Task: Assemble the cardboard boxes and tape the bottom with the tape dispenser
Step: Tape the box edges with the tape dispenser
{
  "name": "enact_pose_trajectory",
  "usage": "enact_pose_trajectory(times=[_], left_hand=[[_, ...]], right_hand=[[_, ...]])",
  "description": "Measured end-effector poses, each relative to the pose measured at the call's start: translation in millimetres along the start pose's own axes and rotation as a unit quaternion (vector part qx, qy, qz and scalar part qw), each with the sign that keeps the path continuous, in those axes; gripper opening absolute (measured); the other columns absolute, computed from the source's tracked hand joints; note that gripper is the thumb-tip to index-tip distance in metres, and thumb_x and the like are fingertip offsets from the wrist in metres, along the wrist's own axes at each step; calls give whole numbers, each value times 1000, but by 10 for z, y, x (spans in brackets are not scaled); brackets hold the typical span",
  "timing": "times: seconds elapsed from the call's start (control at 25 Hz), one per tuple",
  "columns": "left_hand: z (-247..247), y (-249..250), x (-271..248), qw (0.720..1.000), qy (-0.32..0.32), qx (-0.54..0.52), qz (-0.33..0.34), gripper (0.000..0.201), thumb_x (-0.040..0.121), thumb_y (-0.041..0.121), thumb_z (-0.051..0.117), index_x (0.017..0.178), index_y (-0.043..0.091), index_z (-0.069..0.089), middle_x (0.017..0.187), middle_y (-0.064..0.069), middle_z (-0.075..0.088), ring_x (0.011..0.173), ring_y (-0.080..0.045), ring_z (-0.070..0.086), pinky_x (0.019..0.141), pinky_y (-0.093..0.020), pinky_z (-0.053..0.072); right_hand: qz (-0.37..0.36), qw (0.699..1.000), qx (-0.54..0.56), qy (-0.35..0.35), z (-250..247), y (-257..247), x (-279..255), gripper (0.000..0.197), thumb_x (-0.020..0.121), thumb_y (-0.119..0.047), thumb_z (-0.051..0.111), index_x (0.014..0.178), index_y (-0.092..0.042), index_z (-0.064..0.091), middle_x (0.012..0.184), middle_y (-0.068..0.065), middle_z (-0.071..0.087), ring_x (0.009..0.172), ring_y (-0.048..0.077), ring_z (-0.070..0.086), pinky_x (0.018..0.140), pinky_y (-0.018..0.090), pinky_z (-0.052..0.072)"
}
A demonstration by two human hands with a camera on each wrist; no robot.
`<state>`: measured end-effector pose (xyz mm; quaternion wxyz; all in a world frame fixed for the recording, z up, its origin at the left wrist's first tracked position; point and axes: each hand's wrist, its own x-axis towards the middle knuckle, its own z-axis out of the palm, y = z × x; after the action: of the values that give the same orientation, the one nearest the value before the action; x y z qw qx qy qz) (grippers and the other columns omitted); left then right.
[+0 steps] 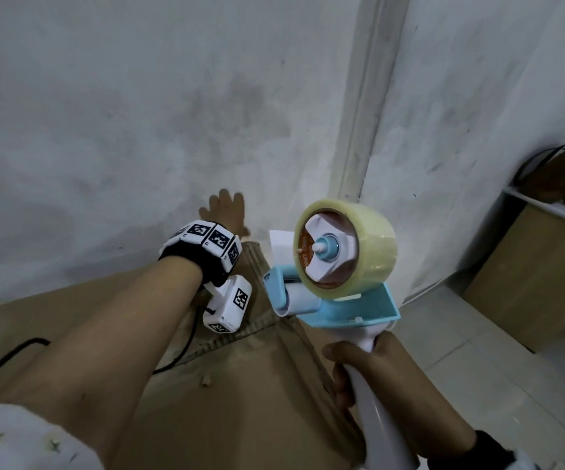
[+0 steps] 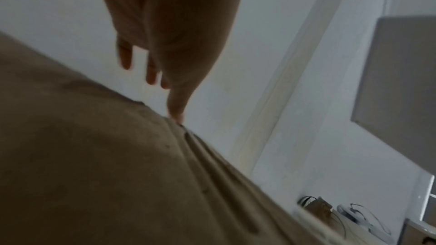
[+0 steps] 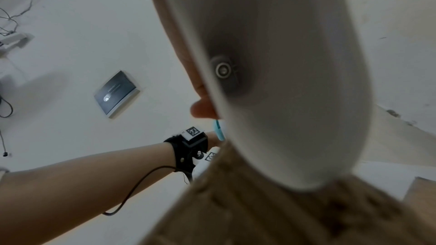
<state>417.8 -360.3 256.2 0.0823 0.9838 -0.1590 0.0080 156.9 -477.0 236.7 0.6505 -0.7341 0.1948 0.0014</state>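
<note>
At the left, the cardboard box (image 1: 206, 385) lies under the forearm with its flaps up, the seam (image 1: 240, 334) running across the middle and showing no tape that I can make out. The left hand (image 1: 227, 215) reaches past the far edge with its fingers (image 2: 151, 74) straight and spread, holding nothing; in the left wrist view only one fingertip seems to touch the cardboard rim, though that picture is blurred. The risk here, as I judge it, is that the flaps are not pinned: with so light a touch they could spring apart or the box could slide toward the wall once the tape is pulled.

Toward the right, the tape dispenser (image 1: 335, 276) hovers above the box near the far end of the seam, its clear roll (image 1: 345, 245) upright. The right hand (image 1: 369, 378) has its fingers wrapped tight round the pale handle (image 3: 283, 81). If the roller lands off the seam or tilted, the strip would probably run crooked, wrinkle, or catch only one flap. The blade sits close to the left wrist, so a hasty stroke could nick it.
</note>
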Motion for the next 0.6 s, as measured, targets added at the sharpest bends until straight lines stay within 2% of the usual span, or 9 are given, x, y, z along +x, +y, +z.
enact_pose_trajectory(times=[0.04, 0.08, 0.16, 0.24, 0.36, 0.4, 0.48, 0.6], left_hand=[[-85, 66, -7, 999, 8, -35, 28, 37, 89, 20, 57, 122, 5, 47, 130, -19, 48, 121, -33, 45, 98, -41, 37], [-133, 116, -32, 996, -14, -61, 56, 29, 91, 18, 54, 116, 2, 53, 124, -19, 55, 115, -32, 50, 94, -38, 40], [-165, 208, -126, 989, -89, -54, 101, 26, 94, 13, 47, 112, -1, 61, 122, -20, 60, 113, -31, 55, 90, -33, 42], [-101, 232, -208, 980, -169, -27, 102, 30, 97, 9, 40, 117, -2, 59, 130, -18, 56, 120, -30, 51, 91, -28, 38], [0, 182, -203, 965, -247, -51, 73, 38, 101, 11, 30, 134, -2, 45, 144, -16, 42, 133, -28, 39, 96, -21, 27], [44, 171, -186, 962, -262, -67, 52, 39, 101, 14, 31, 137, 0, 41, 147, -15, 38, 136, -27, 35, 101, -21, 27], [106, 198, -188, 965, -253, -56, 40, 42, 100, 17, 37, 139, 2, 38, 149, -15, 36, 138, -28, 32, 112, -30, 26], [130, 244, -226, 975, -220, -30, 24, 40, 99, 14, 36, 136, 0, 42, 145, -18, 40, 135, -31, 36, 111, -33, 29]], right_hand=[[-2, 1000, 5, -2, -3, -6, -1, 40, 76, -2, 59, 37, -7, 58, 42, 15, 51, 37, 25, 46, 46, 30, 40], [-3, 1000, 11, -6, -1, -8, -14, 41, 77, -2, 58, 37, -7, 58, 42, 15, 51, 37, 25, 46, 45, 29, 40], [-7, 1000, 22, -8, 0, -17, -30, 42, 78, -1, 58, 37, -6, 58, 42, 15, 51, 37, 24, 46, 46, 29, 40], [-8, 999, 35, -8, 1, -12, -43, 42, 79, 0, 58, 37, -5, 58, 42, 16, 51, 36, 24, 46, 46, 29, 40], [-12, 999, 44, -7, -2, -20, -57, 44, 79, 0, 59, 36, -6, 56, 42, 15, 50, 35, 24, 46, 45, 28, 40], [-13, 999, 45, -10, -5, -20, -58, 43, 79, 0, 59, 36, -7, 56, 43, 15, 51, 35, 23, 46, 45, 28, 40], [-15, 999, 38, -11, -6, -32, -65, 45, 79, -1, 58, 35, -9, 54, 43, 14, 51, 35, 21, 46, 44, 27, 40], [-23, 999, 28, -10, 14, -33, -86, 47, 81, -1, 56, 35, -11, 53, 43, 12, 51, 36, 21, 45, 43, 25, 39]])
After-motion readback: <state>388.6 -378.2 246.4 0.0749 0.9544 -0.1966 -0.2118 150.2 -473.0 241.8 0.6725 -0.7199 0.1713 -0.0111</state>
